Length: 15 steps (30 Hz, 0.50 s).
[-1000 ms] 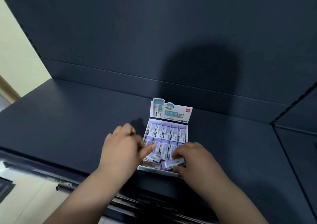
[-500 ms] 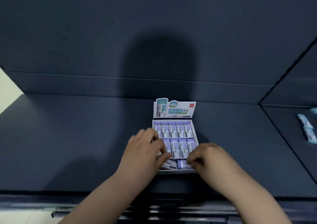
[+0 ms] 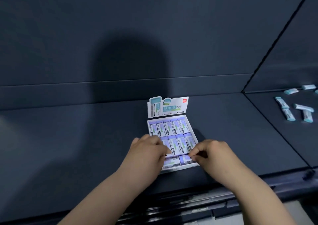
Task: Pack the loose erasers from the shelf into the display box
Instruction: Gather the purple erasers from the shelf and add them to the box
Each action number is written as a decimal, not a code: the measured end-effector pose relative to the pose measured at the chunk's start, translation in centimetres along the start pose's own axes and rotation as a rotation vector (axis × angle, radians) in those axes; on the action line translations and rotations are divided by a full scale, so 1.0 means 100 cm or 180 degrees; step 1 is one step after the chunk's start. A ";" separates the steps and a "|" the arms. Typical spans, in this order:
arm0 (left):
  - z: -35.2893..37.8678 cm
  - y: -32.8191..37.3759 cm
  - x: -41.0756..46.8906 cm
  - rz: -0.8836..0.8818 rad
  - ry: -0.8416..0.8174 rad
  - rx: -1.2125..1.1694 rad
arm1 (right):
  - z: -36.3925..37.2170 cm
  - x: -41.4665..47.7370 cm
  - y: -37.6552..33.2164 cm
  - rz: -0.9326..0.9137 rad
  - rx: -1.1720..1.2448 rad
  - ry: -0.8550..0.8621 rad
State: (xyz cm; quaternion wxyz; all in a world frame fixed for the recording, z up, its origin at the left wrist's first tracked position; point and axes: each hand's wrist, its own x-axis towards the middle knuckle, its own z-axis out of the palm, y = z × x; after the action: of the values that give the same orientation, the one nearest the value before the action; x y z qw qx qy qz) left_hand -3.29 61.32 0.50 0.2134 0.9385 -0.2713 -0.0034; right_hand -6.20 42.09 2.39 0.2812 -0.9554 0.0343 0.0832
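Both hands over display box (image 3: 188,121) front row. L hand (image 3: 146,153) pressing erasers (image 3: 169,127) flat, R hand (image 3: 212,153) pinching sideways eraser (image 3: 185,159), fills leftover gap. Teal-capped erasers (image 3: 289,114) loose, well apart R.

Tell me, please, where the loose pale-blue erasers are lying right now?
In the head view, the loose pale-blue erasers lie scattered on the dark shelf at far right, well right of the white display box.

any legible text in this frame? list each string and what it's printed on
"纳米净": large characters on the display box header card.
Red logo, top right corner of that card: too small to read.
Small print along the card's lower edge: blurred, unreadable.
Packed erasers in the box: dark print on the wrappers, too blurred to read.
Loose erasers on the shelf to the right: no readable text.
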 end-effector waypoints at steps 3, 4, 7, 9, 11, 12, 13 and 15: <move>0.001 -0.005 -0.002 -0.0309 0.0202 -0.0273 | -0.004 0.002 -0.003 0.0037 0.0014 0.0055; 0.000 -0.007 -0.002 -0.0500 0.0226 -0.0313 | -0.005 0.006 -0.003 0.0067 0.0031 0.0263; 0.002 -0.010 0.003 -0.0926 -0.0028 -0.0526 | -0.002 0.021 -0.002 0.0343 -0.0025 0.0635; 0.007 -0.010 0.008 -0.0986 -0.0174 -0.0549 | 0.004 0.029 -0.001 0.0442 -0.0128 0.0458; 0.009 -0.009 0.010 -0.1029 -0.0267 -0.0398 | 0.009 0.030 0.001 0.0430 -0.0178 0.0439; 0.008 -0.007 0.010 -0.1050 -0.0282 -0.0298 | 0.009 0.030 0.003 0.0405 -0.0150 0.0455; 0.005 -0.004 0.009 -0.1074 -0.0301 -0.0120 | 0.008 0.029 0.004 0.0360 -0.0111 0.0468; 0.000 0.006 0.011 -0.0986 -0.0115 0.0480 | 0.002 0.027 0.008 0.0244 -0.0059 0.0499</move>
State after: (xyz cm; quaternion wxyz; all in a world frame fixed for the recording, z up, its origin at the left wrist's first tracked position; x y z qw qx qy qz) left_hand -2.65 60.32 0.90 0.1343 0.9823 -0.1266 -0.0327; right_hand -3.71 41.47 1.35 0.2654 -0.9595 0.0920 0.0192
